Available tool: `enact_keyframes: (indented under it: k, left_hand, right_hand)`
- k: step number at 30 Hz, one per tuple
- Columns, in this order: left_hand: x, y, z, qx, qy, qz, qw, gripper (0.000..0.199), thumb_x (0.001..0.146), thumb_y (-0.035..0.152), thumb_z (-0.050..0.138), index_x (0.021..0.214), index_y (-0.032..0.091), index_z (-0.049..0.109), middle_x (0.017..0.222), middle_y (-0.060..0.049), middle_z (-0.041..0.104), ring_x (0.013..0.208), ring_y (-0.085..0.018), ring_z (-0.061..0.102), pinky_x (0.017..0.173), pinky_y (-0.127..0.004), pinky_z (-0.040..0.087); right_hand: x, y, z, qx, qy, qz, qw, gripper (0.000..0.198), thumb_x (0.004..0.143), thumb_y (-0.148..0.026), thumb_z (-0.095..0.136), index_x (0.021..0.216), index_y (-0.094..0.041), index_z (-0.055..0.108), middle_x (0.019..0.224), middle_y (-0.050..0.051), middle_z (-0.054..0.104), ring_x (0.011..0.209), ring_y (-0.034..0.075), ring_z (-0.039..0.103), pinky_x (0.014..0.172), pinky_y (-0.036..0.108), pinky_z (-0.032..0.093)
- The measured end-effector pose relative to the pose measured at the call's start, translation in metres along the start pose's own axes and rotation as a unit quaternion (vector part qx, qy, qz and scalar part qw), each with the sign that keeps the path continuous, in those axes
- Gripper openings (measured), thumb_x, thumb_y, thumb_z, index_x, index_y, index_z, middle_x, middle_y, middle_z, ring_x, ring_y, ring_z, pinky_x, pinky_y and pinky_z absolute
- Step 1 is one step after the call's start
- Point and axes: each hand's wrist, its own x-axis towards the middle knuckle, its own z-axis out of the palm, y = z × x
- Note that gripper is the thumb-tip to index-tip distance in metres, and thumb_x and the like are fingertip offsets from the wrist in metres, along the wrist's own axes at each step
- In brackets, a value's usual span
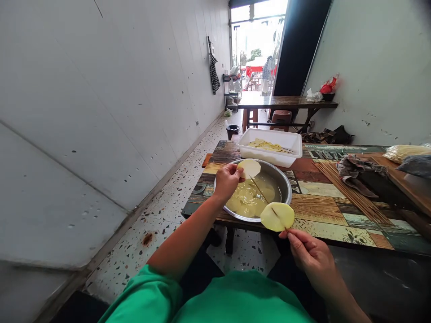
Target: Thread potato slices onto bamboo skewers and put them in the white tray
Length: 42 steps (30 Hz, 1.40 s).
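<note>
My left hand (228, 181) pinches a thin pale potato slice (250, 168) above the far side of a metal basin (286, 190). Under it, more potato slices (247, 197) lie in cloudy water. In my right hand (311, 253) is a thin wooden skewer (260, 190), gripped near its lower end. A yellowish potato slice (278, 217) is threaded on this skewer, just above my right fingers and over the basin's near rim. The skewer's upper end reaches up to the lower edge of the slice in my left hand; whether it pierces that slice I cannot tell.
Behind the basin stands a white plastic tub (269, 152) with skewered slices inside. Many bare skewers (352, 193) lie to the right, beside a crumpled cloth (358, 172) and a wooden board (400, 179). A white wall (101, 112) runs along the left.
</note>
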Motion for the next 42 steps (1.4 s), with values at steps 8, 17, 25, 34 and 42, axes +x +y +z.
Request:
enact_keyframes:
  k: [8, 17, 25, 34, 42]
  left_hand:
    - [-0.007, -0.012, -0.011, 0.329, -0.083, 0.028, 0.940, 0.007, 0.076, 0.018, 0.065, 0.080, 0.015, 0.070, 0.077, -0.006, 0.070, 0.070, -0.015, 0.065, 0.072, -0.027, 0.051]
    - [-0.080, 0.010, 0.016, 0.007, -0.280, -0.061, 0.958, 0.039, 0.075, 0.048, 0.068, 0.096, 0.015, 0.073, 0.088, -0.006, 0.070, 0.077, -0.015, 0.061, 0.069, -0.023, 0.047]
    - [-0.085, 0.005, 0.015, -0.067, -0.250, -0.118, 0.959, 0.040, 0.070, 0.047, 0.073, 0.093, 0.014, 0.072, 0.079, -0.003, 0.066, 0.069, -0.012, 0.057, 0.067, -0.023, 0.045]
    - [-0.099, 0.025, 0.011, 0.232, -0.367, 0.091, 0.896, 0.030, 0.086, 0.032, 0.052, 0.061, 0.016, 0.056, 0.058, 0.002, 0.042, 0.057, -0.009, 0.037, 0.056, -0.024, 0.029]
    - [-0.104, 0.033, -0.001, 0.283, -0.447, 0.084, 0.844, 0.029, 0.085, 0.029, 0.052, 0.061, 0.015, 0.057, 0.055, 0.002, 0.046, 0.053, -0.008, 0.038, 0.053, -0.022, 0.029]
  right_hand:
    - [-0.002, 0.001, 0.002, -0.069, 0.084, -0.086, 0.990, 0.036, 0.084, -0.050, 0.058, 0.088, -0.019, 0.075, 0.058, 0.003, 0.061, 0.052, 0.017, 0.055, 0.047, 0.026, 0.043]
    - [0.014, 0.000, 0.024, -0.016, 0.058, -0.079, 0.995, 0.033, 0.092, -0.047, 0.050, 0.092, -0.019, 0.067, 0.055, -0.002, 0.047, 0.048, 0.014, 0.043, 0.046, 0.026, 0.036]
    - [0.015, -0.008, 0.027, 0.013, -0.002, -0.066, 0.998, 0.033, 0.093, -0.047, 0.050, 0.095, -0.017, 0.066, 0.052, -0.004, 0.048, 0.044, 0.012, 0.044, 0.045, 0.025, 0.038]
    - [0.051, -0.060, -0.006, -0.095, -0.066, -0.191, 0.975, 0.032, 0.090, -0.044, 0.054, 0.082, -0.019, 0.072, 0.082, 0.004, 0.066, 0.078, 0.018, 0.060, 0.070, 0.026, 0.047]
    - [0.087, -0.096, 0.009, -0.057, 0.006, -0.178, 0.982, 0.031, 0.083, -0.040, 0.059, 0.067, -0.017, 0.071, 0.053, -0.002, 0.052, 0.051, 0.011, 0.044, 0.047, 0.024, 0.032]
